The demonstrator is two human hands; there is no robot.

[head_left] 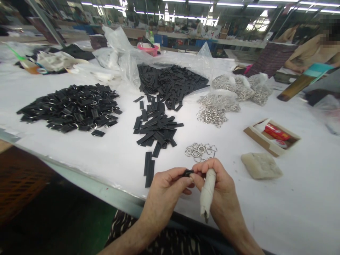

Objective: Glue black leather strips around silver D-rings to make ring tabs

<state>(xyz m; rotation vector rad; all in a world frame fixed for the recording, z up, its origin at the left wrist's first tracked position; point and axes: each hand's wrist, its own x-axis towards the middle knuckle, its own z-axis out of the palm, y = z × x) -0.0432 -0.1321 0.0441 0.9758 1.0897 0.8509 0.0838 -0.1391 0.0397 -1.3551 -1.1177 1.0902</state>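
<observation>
My left hand (170,184) is closed, thumb and fingers pinching a small black strap piece (188,173) over the table's front edge. My right hand (219,189) meets it there, fingertips at the piece's other end. Also held in my right hand is a tool with a handle wrapped in whitish material (207,193); a thin dark tip seems to stick out above the fingers. Just beyond my fingers lie several loose metal rings (198,150). Left of my hands are two flat black strips (149,170), with a heap of black strips (159,129) behind them.
At left is a pile of black pieces with rings (77,106). A plastic bag (127,67) spills more black strips at the back. Bagged metal rings (217,102), an open cardboard box (272,136) and a waxy block (261,165) lie right. A person (313,53) sits at far right.
</observation>
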